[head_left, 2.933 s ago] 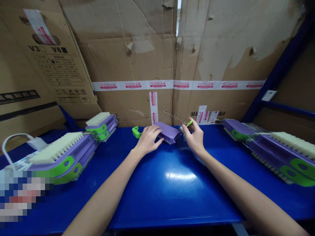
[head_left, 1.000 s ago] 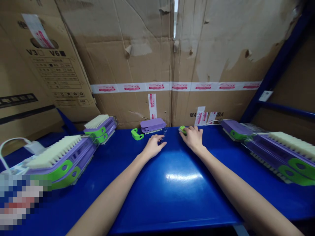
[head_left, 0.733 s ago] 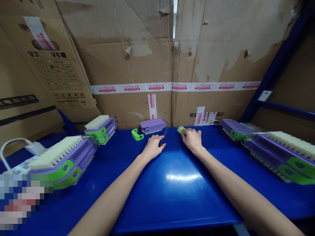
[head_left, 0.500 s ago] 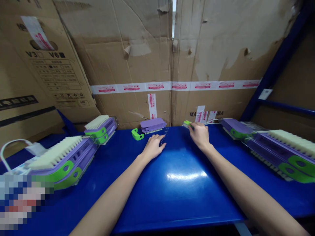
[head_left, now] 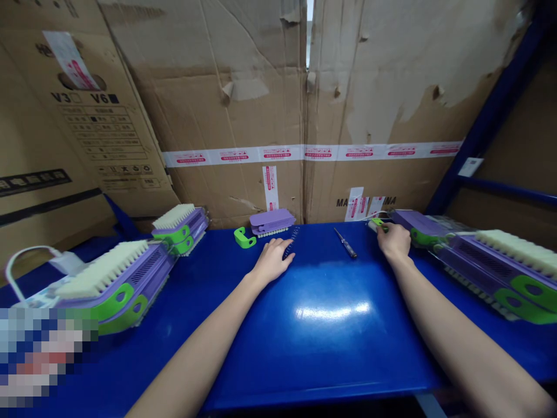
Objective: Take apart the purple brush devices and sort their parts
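Observation:
My left hand (head_left: 274, 258) lies on the blue table with its fingers spread, the tips against a dark, see-through, coil-like strip (head_left: 296, 234). Beyond it sits a purple brush part (head_left: 272, 219) with a pale bristled underside, and a green handle-like piece (head_left: 245, 237) lies to its left. At the back right my right hand (head_left: 395, 241) is closed on a small green-and-white piece (head_left: 374, 224); the fingers partly hide it. Between the hands a thin screwdriver (head_left: 347, 244) with a clear handle rests on the table.
Purple-and-green bristled brushes (head_left: 130, 273) stand stacked along the left, with a white cable (head_left: 9, 273) looped beside them. More brushes (head_left: 496, 273) are at the right. Tall cardboard (head_left: 217, 116) closes off the back of the blue table (head_left: 322, 354); a blue post (head_left: 491, 98) rises at the right.
My right hand has moved to the right with the green-and-white piece, and the screwdriver it was over now shows on the table. My left hand has stayed in place.

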The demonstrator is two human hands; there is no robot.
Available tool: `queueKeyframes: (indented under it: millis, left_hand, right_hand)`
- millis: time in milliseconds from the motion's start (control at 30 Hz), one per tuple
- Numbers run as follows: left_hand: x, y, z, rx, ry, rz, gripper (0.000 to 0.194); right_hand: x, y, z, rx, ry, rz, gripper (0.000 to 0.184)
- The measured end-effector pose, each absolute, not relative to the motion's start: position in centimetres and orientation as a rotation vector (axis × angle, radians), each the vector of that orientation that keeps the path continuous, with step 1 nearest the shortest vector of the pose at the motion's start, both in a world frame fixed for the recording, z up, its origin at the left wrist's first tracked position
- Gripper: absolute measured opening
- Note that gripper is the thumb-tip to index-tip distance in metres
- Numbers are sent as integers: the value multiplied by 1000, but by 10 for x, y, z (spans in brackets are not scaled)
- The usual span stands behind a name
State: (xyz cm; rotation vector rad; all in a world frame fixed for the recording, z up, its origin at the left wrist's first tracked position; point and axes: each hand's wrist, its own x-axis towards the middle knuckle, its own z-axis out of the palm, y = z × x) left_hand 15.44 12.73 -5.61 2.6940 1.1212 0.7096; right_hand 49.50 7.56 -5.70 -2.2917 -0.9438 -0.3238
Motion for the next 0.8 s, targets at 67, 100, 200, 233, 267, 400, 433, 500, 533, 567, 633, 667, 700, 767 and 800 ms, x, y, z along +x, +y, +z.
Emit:
queueKeyframes:
  millis: [67, 100, 200, 233, 267, 400, 433, 500, 533, 567, 633, 667, 700, 767, 800]
  left_hand:
    - [154, 128, -57, 2686, 1112, 727, 39]
    - [154, 128, -57, 2683, 1108, 734, 39]
    - [154, 128, -58, 2684, 1108, 737, 39]
    - [154, 128, -58, 2688, 1111, 734, 39]
    - [154, 128, -58, 2691, 1113, 730, 39]
    - [154, 128, -57, 2696, 1117, 718, 40]
    - [155, 128, -57, 2697, 1117, 721, 40]
    - [155, 128, -57, 2699, 1121, 731, 39]
    - [155, 128, -57, 2701, 1123, 734, 39]
    - [155, 128, -57, 2703, 1125, 735, 39]
    - [154, 128, -58, 2705, 1123, 731, 39]
    - [154, 128, -58, 2704, 1119, 730, 39]
    - [154, 128, -58, 2702, 1116, 730, 39]
    - [154, 128, -58, 2699, 1112, 733, 39]
    - [154, 128, -58, 2700, 1114, 731, 39]
  right_hand:
    - [500, 75, -57, -2283, -865, -292, 36]
    - [502, 74, -57, -2280, -822, -273, 35]
    - [507, 72, -57, -2262, -757, -250, 35]
    - [508, 71, -58, -2255, -761, -256, 35]
    - [509, 70, -58, -2250, -772, -263, 35]
    - [509, 70, -59, -2294, -850, -299, 36]
    - [509, 70, -59, -2316, -884, -319, 37]
    - [508, 71, -58, -2346, -950, -358, 37]
    - [508, 71, -57, -2354, -981, -378, 37]
    - [507, 71, -57, -2363, -1015, -406, 36]
    - [504, 72, -56, -2405, -1110, -488, 34]
    - [502, 73, -56, -2432, -1162, -533, 34]
    - [501, 74, -56, -2457, -1207, -570, 33]
    - [498, 75, -56, -2477, -1253, -610, 34]
    - [496, 75, -57, -2463, -1266, -626, 35]
